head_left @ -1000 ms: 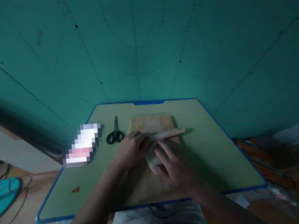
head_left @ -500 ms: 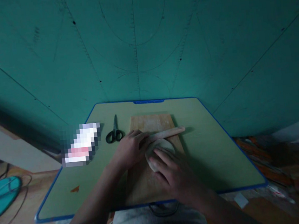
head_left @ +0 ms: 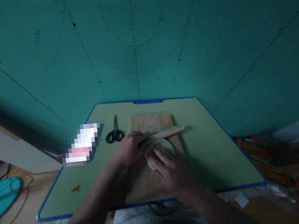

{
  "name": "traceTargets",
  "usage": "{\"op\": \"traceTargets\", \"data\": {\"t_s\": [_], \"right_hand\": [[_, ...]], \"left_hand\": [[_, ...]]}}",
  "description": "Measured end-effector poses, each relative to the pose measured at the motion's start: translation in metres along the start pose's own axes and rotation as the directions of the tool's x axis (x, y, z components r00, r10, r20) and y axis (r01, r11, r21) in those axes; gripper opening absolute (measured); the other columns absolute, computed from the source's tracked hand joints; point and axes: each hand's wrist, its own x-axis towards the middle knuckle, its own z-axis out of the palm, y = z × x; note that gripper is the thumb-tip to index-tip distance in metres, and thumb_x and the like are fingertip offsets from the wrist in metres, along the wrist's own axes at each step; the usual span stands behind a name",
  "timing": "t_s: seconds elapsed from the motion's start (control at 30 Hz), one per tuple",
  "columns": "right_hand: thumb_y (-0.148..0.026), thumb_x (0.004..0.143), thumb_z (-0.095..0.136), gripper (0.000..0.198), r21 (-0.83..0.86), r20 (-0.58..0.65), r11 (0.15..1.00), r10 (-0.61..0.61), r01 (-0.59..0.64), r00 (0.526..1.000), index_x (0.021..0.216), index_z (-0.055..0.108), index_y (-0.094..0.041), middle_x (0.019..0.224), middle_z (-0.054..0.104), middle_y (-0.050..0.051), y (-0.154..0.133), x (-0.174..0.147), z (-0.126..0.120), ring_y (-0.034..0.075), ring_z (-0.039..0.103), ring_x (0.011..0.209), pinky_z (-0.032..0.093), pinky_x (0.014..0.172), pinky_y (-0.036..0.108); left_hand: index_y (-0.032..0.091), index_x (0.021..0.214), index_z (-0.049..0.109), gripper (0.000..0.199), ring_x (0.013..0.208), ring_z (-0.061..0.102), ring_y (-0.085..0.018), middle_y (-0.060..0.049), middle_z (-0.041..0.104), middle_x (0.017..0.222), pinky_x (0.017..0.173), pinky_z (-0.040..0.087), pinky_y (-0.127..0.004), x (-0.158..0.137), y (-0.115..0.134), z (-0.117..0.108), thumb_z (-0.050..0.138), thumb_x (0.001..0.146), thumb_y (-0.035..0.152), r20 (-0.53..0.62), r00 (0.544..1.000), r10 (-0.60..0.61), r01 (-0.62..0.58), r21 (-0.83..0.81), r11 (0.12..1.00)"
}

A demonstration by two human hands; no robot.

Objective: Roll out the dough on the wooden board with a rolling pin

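A pale, round, flat piece of dough (head_left: 168, 144) lies on a wooden cutting board (head_left: 143, 187). My right hand (head_left: 171, 169) rests on it with its fingers stretched out over the surface, hiding much of its right and near side. Behind the dough, a wooden rolling pin (head_left: 167, 132) slants across the board, its far end reaching past the right edge. My left hand (head_left: 132, 148) is closed around the left end of this pin. The left fingertips sit close to the dough's left rim and are partly hidden in shadow.
Black-handled scissors (head_left: 114, 133) lie left of the board, and a blurred-out rectangular item (head_left: 82, 145) is farther left. A small orange triangular scrap (head_left: 75, 188) is near the front left. The pale table (head_left: 216, 147) has a blue rim and stands against a green wall (head_left: 144, 56).
My right hand has shifted very slightly to the left on the dough. My left hand and the rolling pin stay almost where they were.
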Motion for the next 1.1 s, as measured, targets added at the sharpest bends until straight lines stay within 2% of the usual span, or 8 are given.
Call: {"op": "traceTargets", "data": {"t_s": [0.17,0.33,0.43,0.53,0.63,0.8,0.93,1.1], "right_hand": [[-0.019,0.096,0.052,0.043,0.005,0.010,1.000,-0.001,0.001,1.000,0.139,0.055,-0.019,0.142,0.057,0.014,-0.001,0.002,-0.002,0.028,0.050,0.134,0.046,0.112,0.048],[-0.022,0.096,0.052,0.044,-0.025,0.032,0.999,0.031,-0.031,0.999,0.139,0.055,-0.016,0.143,0.056,0.015,-0.006,0.000,-0.003,0.030,0.052,0.132,0.047,0.110,0.048],[-0.025,0.095,0.054,0.041,-0.039,0.023,0.998,0.049,-0.048,0.999,0.136,0.057,-0.017,0.141,0.057,0.015,-0.006,0.000,-0.005,0.030,0.053,0.129,0.049,0.106,0.048],[-0.023,0.096,0.051,0.033,-0.034,-0.009,0.998,0.052,-0.052,0.999,0.126,0.063,-0.017,0.131,0.063,0.014,0.003,0.011,-0.010,0.028,0.059,0.120,0.051,0.102,0.045],[-0.017,0.097,0.044,0.031,-0.070,-0.030,0.996,0.060,-0.062,0.998,0.121,0.065,-0.016,0.128,0.064,0.013,0.015,0.030,-0.014,0.026,0.058,0.119,0.049,0.101,0.044],[-0.024,0.097,0.052,0.019,-0.065,0.048,0.998,0.021,-0.018,0.999,0.104,0.068,-0.018,0.118,0.066,0.011,0.026,0.048,-0.011,0.026,0.056,0.116,0.048,0.101,0.044],[-0.022,0.096,0.054,0.016,-0.023,-0.005,0.999,0.041,-0.041,0.999,0.105,0.066,-0.019,0.116,0.066,0.010,0.027,0.045,-0.006,0.025,0.057,0.113,0.048,0.098,0.042],[-0.019,0.095,0.056,0.010,-0.096,-0.056,0.992,0.076,-0.081,0.996,0.098,0.066,-0.020,0.105,0.064,0.009,0.028,0.041,-0.004,0.026,0.057,0.103,0.047,0.092,0.043]], "left_hand": [[0.018,0.101,0.074,0.023,0.084,0.065,-0.018,-0.006,0.068,0.088,0.073,0.050,-0.028,0.000,-0.001,0.001,0.054,0.096,0.028,0.025,0.999,-0.022,0.023,-0.026,0.999],[0.020,0.105,0.074,0.025,0.088,0.066,-0.020,-0.007,0.069,0.097,0.076,0.051,-0.030,0.002,0.002,0.008,0.052,0.098,0.030,-0.064,0.995,-0.078,0.085,0.104,0.991],[0.021,0.106,0.075,0.026,0.091,0.066,-0.021,-0.007,0.071,0.097,0.080,0.052,-0.031,0.002,0.000,0.005,0.051,0.098,0.030,-0.112,0.987,-0.118,0.136,0.175,0.975],[0.021,0.104,0.075,0.027,0.090,0.067,-0.021,-0.008,0.071,0.098,0.081,0.053,-0.032,0.001,-0.007,0.001,0.050,0.098,0.029,-0.138,0.979,-0.150,0.175,0.189,0.966],[0.021,0.103,0.075,0.025,0.092,0.067,-0.023,-0.009,0.071,0.099,0.080,0.053,-0.033,-0.001,-0.011,0.000,0.051,0.097,0.027,-0.147,0.975,-0.168,0.193,0.179,0.965],[0.021,0.103,0.074,0.023,0.091,0.066,-0.022,-0.008,0.070,0.097,0.079,0.052,-0.032,-0.001,-0.009,0.002,0.053,0.097,0.024,-0.120,0.977,-0.178,0.198,0.184,0.963],[0.020,0.104,0.074,0.021,0.090,0.065,-0.022,-0.008,0.070,0.097,0.078,0.051,-0.032,-0.001,-0.007,0.001,0.054,0.097,0.024,-0.100,0.985,-0.144,0.158,0.156,0.975],[0.019,0.101,0.073,0.019,0.089,0.066,-0.021,-0.008,0.069,0.099,0.076,0.050,-0.030,-0.001,-0.002,0.000,0.057,0.095,0.028,-0.045,0.985,-0.166,0.169,0.075,0.983]]}}
